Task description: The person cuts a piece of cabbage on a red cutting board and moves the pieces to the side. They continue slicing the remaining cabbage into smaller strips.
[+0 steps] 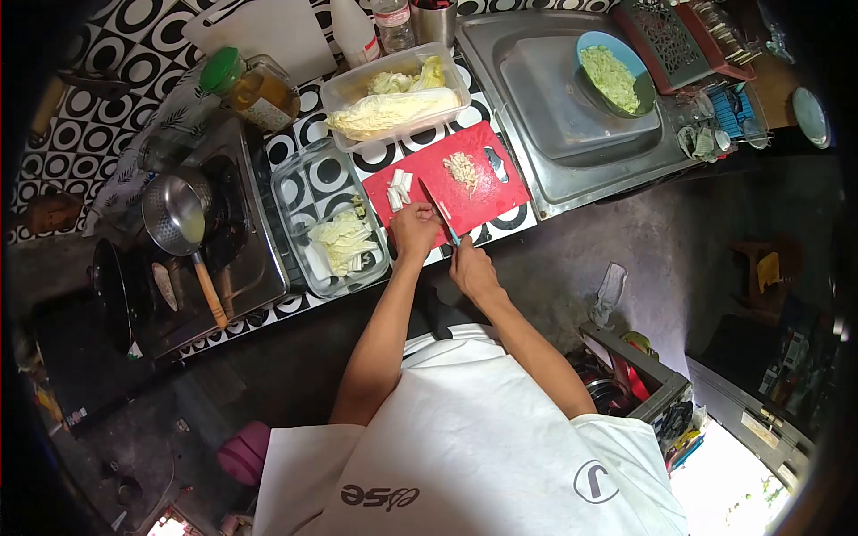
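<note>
White shirt cloth [465, 447] fills the bottom of the head view and hides the person's lower body and whatever lies under it; both bare forearms run up from it toward the counter. Left hand [414, 229] lies knuckles up on the near edge of the red cutting board [478, 192], fingers curled together and pressing down on something I cannot make out, since the hand covers it; a small stack of white cabbage stem pieces [399, 188] sits just beyond its fingertips. Right hand [471, 268] hangs off the board's near corner, fist closed around the handle of a knife [441, 214], whose handle is almost wholly hidden in the grip, while the thin blade slants up across the board beside the left hand. Further up the board lies a little heap of chopped cabbage [462, 168], with a dark object next to it too small to identify. Left of the board a glass dish [290, 183] holds cut leaves, and behind the board a clear plastic tub [456, 76] holds larger cabbage parts. Beyond, in the steel sink [554, 179], a blue bowl [645, 85] carries shredded greens. On the far left a ladle-like pan [176, 210] rests on a dark stove, its surroundings too dim to read. Fisheye edges blacken the corners and cut off the bottles at the top.
</note>
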`<state>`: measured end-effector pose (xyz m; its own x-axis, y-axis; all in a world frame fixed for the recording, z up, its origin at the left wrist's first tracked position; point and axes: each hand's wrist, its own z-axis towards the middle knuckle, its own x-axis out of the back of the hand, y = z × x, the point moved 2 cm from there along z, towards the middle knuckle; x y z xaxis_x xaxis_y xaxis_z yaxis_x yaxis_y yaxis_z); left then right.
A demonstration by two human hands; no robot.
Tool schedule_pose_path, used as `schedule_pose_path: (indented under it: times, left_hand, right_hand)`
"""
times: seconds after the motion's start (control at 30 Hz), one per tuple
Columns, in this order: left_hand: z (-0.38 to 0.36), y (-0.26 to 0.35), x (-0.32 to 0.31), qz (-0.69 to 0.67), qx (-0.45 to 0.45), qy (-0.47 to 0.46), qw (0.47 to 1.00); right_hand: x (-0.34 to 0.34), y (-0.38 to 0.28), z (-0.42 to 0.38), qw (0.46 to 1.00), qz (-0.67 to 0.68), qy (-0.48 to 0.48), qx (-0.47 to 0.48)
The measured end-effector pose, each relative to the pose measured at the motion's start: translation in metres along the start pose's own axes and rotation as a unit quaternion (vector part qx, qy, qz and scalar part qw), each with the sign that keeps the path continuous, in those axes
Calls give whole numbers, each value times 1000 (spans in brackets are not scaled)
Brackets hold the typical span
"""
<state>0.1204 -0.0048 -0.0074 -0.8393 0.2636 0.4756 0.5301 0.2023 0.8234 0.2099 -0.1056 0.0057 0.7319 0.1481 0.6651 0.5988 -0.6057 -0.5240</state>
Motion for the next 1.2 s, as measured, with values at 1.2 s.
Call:
schedule_pose_path:
  times: [1.2]
  left_hand:
    - [-14, 56, 23, 229, -352, -33, 907]
  right_hand:
    - [54, 37, -17, 970, -75, 163, 166]
